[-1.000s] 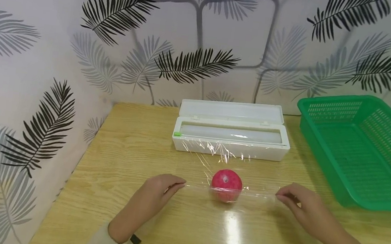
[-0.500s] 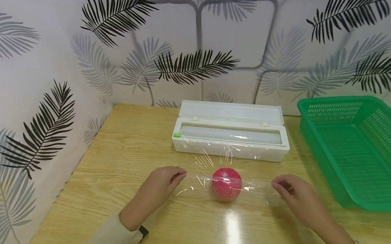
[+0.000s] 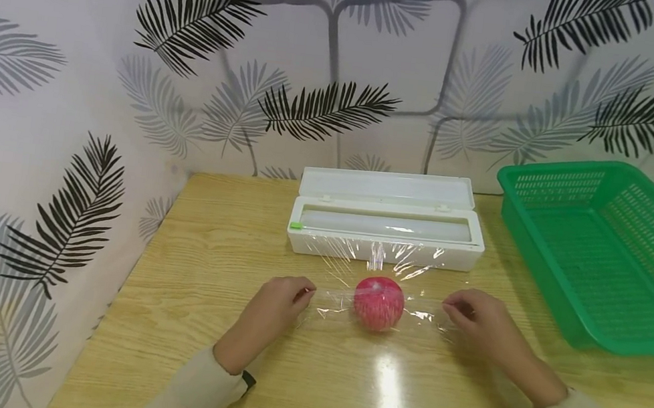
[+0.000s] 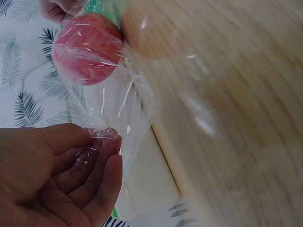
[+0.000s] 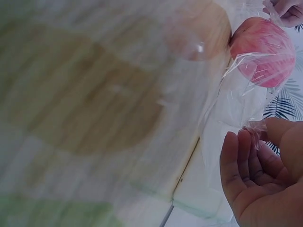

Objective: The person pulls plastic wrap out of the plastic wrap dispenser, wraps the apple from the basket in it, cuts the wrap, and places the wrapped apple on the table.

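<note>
A round pinkish-red fruit, looking like an apple, sits on the wooden table under a sheet of clear plastic wrap. My left hand pinches one corner of the wrap between thumb and fingertips, left of the fruit. On the other side my right hand pinches the opposite corner, bunched at the fingertips in the right wrist view. From the hands the wrap runs over the fruit and back to a white wrap dispenser, whose lid stands open with the roll showing inside.
A green plastic basket with perforated sides stands at the right of the table. A small green slider sits at the dispenser's left front edge. Behind the table rises a wall covered in a leaf pattern.
Both hands have moved away from me toward the dispenser and somewhat closer together, still pinching the wrap. The wrap's front edge has come back over the fruit, and the film is more creased.
</note>
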The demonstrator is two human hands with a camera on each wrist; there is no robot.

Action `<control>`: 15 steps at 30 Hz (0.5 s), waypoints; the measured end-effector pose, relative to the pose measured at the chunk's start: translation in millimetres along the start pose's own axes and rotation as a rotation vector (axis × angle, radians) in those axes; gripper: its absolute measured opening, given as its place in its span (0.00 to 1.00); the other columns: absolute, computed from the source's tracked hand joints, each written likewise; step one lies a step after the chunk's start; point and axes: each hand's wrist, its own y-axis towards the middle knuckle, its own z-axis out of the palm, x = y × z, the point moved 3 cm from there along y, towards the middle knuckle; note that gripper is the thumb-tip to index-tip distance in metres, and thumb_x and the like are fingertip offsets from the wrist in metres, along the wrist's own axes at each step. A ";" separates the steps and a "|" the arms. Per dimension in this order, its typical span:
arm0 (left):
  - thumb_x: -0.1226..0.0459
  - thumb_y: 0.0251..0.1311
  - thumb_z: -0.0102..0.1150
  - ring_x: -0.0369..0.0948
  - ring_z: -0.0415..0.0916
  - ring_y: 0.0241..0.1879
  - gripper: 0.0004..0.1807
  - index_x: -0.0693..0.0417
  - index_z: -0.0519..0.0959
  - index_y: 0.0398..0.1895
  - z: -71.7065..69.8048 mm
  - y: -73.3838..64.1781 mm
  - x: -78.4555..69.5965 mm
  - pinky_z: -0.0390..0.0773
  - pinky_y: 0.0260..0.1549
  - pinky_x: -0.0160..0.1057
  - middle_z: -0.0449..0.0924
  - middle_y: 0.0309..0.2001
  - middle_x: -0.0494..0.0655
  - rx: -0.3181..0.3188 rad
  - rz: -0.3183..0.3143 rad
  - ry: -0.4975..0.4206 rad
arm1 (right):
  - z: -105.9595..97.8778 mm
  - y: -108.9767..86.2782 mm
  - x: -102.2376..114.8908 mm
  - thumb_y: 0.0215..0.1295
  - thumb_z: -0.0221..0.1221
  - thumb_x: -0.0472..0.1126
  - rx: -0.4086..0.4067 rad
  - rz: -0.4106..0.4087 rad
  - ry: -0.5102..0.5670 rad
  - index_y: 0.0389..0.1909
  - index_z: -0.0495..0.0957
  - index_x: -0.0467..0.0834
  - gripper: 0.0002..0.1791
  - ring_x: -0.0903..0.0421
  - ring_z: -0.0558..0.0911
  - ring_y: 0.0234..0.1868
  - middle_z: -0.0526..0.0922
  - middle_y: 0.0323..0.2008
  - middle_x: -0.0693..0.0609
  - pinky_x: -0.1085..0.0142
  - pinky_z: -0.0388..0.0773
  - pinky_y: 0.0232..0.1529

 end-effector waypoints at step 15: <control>0.69 0.61 0.53 0.37 0.75 0.30 0.09 0.55 0.80 0.42 13.0 7.2 0.9 0.77 0.31 0.35 0.80 0.33 0.43 -0.040 0.138 0.153 | 11.1 12.5 -3.2 0.58 0.61 0.35 0.126 0.063 -0.015 0.30 0.80 0.39 0.02 0.60 0.76 0.29 0.79 0.27 0.55 0.65 0.77 0.31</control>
